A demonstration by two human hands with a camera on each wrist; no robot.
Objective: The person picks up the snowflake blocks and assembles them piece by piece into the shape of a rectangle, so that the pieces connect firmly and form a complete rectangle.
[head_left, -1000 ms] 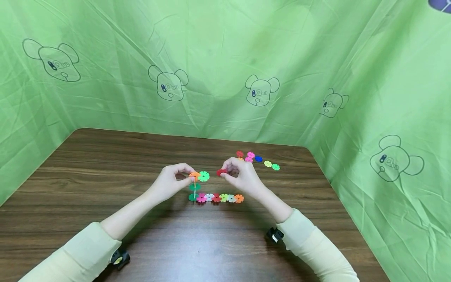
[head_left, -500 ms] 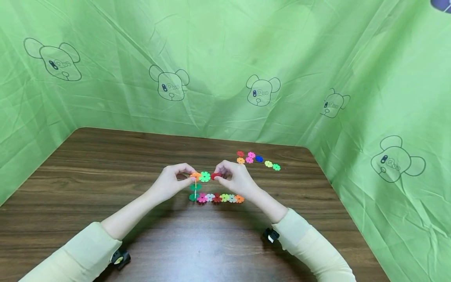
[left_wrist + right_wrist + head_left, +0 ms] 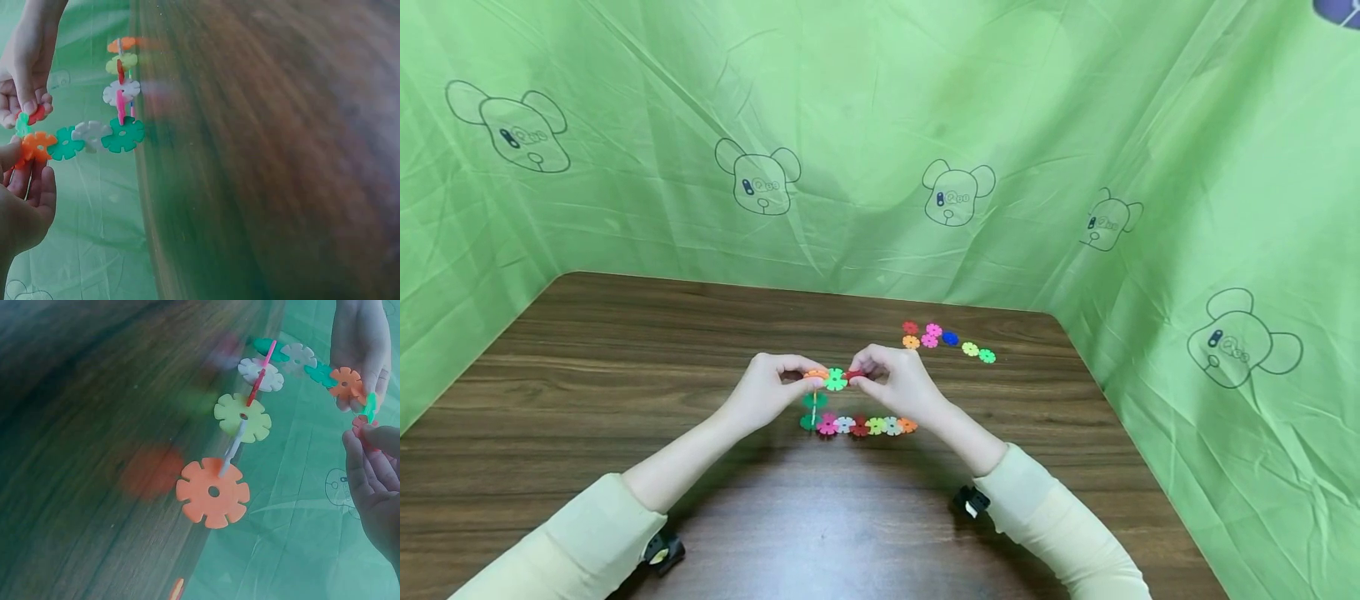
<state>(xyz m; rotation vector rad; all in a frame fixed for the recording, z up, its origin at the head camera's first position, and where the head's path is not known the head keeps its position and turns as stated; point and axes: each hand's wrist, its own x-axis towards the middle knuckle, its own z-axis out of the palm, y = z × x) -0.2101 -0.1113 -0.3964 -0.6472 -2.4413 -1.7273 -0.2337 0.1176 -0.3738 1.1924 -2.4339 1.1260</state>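
Shifted leftward, the right hand (image 3: 898, 387) pinches a red disc (image 3: 853, 377) against the green disc (image 3: 836, 380) — left hand (image 3: 766, 392) pinching an orange disc (image 3: 815, 374) — closed fingers (image 3: 355, 457) partly hiding both from me.

Red disc (image 3: 853, 376) partly hidden by right fingers (image 3: 871, 387); purple shape (image 3: 1341, 10) cut off top-right.

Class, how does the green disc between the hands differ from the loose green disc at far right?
The middle green disc stands upright, while the loose green disc lies flat on the tabletop. The middle green disc is raised between the left hand and right hand; the loose one lies away from both, beside a yellow-green disc. Both are green, with notched rims.
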